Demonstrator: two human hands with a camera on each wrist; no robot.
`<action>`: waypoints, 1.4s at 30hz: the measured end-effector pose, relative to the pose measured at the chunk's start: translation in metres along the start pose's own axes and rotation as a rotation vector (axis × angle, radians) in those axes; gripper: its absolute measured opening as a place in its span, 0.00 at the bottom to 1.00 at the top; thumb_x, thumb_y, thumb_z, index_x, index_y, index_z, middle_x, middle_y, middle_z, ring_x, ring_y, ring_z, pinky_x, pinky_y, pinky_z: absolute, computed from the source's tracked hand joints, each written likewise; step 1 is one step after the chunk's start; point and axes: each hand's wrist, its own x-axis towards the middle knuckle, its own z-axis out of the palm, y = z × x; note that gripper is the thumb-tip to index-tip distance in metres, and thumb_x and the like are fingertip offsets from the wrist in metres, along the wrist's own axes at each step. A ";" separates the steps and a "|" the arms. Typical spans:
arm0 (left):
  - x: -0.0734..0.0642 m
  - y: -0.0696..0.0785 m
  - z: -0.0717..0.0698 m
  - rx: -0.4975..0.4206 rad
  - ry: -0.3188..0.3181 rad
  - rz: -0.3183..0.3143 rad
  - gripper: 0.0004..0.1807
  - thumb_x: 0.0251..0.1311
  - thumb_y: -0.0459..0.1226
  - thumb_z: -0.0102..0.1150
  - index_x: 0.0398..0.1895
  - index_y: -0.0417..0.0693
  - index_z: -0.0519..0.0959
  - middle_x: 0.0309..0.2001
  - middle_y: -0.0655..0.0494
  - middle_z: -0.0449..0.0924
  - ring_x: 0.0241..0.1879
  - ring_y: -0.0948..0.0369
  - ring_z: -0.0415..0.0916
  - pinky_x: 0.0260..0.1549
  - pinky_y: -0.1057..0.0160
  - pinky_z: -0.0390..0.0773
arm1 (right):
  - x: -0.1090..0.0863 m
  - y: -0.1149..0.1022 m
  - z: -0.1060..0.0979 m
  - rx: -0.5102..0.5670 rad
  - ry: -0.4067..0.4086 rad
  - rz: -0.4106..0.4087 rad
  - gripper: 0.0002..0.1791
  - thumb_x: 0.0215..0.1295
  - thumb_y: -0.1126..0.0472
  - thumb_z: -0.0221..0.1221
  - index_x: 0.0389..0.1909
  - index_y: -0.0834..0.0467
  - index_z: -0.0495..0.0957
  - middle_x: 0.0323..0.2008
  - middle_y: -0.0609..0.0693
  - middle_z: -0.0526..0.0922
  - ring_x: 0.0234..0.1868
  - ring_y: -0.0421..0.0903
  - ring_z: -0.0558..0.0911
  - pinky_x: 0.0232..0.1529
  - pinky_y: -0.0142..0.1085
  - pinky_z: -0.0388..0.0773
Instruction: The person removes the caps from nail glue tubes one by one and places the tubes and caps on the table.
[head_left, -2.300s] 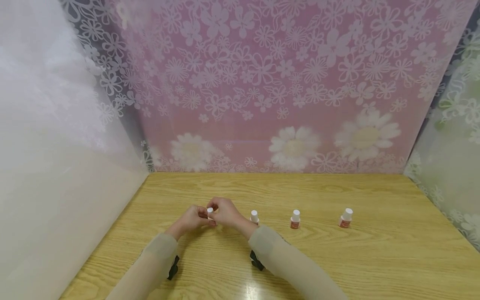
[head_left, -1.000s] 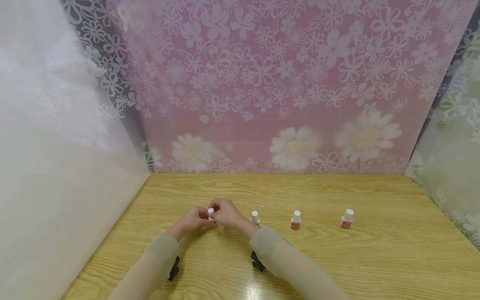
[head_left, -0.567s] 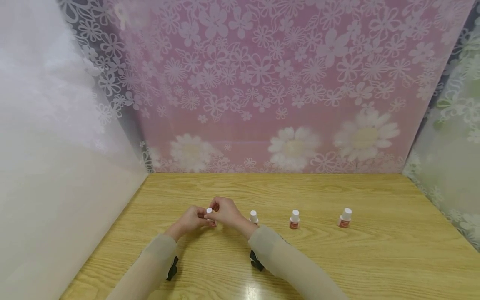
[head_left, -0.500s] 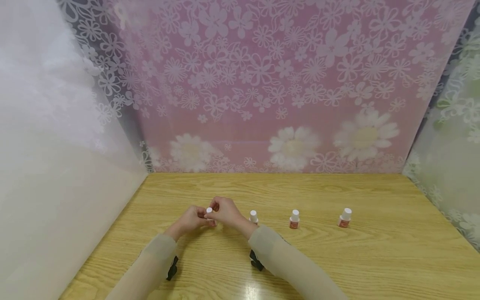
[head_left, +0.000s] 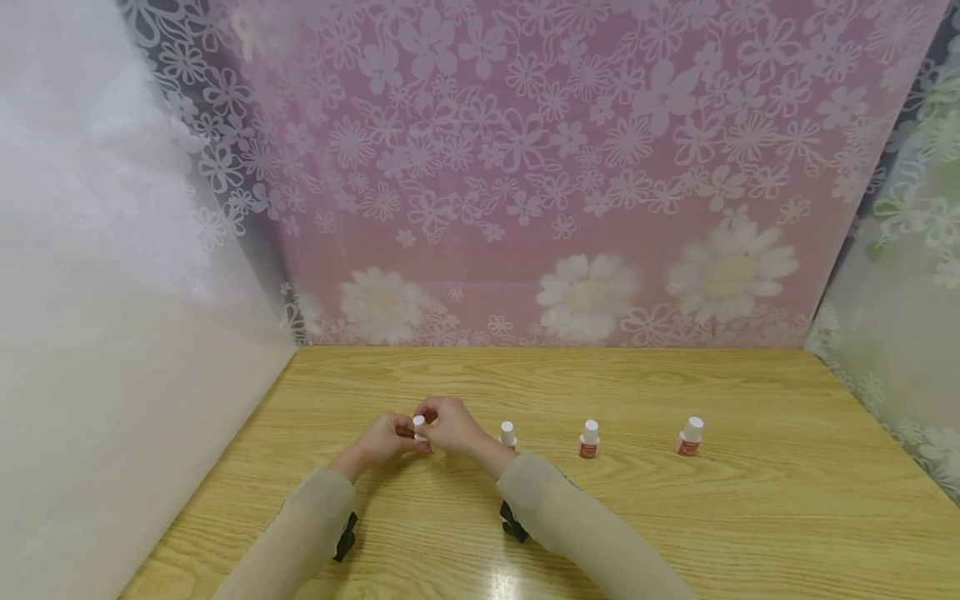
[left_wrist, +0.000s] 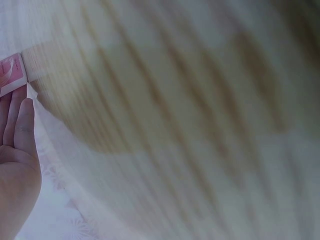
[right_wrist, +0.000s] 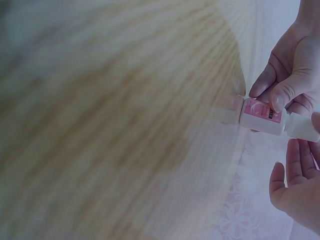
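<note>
A small white bottle with a pink-red label (right_wrist: 262,111) stands on the wood-grain table, left of the middle in the head view. My left hand (head_left: 382,437) grips its body, thumb over the label in the right wrist view. Around the white cap (right_wrist: 301,126) are the thumb and fingers of my right hand (head_left: 452,429), pinching it. In the left wrist view only the labelled lower part of the bottle shows at the left edge, beside the left hand's fingers.
To the right stand three like bottles in a row: a near one (head_left: 507,432) partly behind the right forearm, a middle one (head_left: 589,440) and a far one (head_left: 690,437). A pink flowered sheet (head_left: 480,208) closes the back; pale sheets flank the table (head_left: 675,517).
The right thumb and fingers have shifted slightly round the cap, the thumb drawing back to the right over the last half second. The left hand and the bottle keep their place.
</note>
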 end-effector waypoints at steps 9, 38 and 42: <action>0.000 -0.001 0.000 0.025 0.004 0.010 0.05 0.55 0.26 0.55 0.32 0.30 0.76 0.31 0.42 0.80 0.36 0.51 0.77 0.39 0.58 0.74 | 0.002 0.002 0.003 -0.036 0.022 0.055 0.12 0.48 0.58 0.66 0.31 0.56 0.74 0.28 0.43 0.73 0.31 0.39 0.71 0.32 0.31 0.69; -0.001 0.001 0.000 0.020 -0.003 0.034 0.08 0.58 0.28 0.51 0.36 0.28 0.76 0.33 0.40 0.79 0.36 0.49 0.77 0.40 0.58 0.74 | 0.003 0.001 0.000 -0.085 -0.022 0.010 0.08 0.52 0.63 0.62 0.32 0.59 0.74 0.28 0.45 0.74 0.30 0.40 0.71 0.31 0.30 0.70; 0.000 -0.001 0.001 0.053 0.004 0.025 0.07 0.55 0.30 0.56 0.33 0.31 0.77 0.32 0.43 0.80 0.36 0.52 0.77 0.39 0.59 0.74 | 0.002 0.000 0.000 -0.087 0.004 0.016 0.10 0.49 0.62 0.65 0.27 0.58 0.73 0.24 0.43 0.72 0.25 0.38 0.70 0.26 0.28 0.68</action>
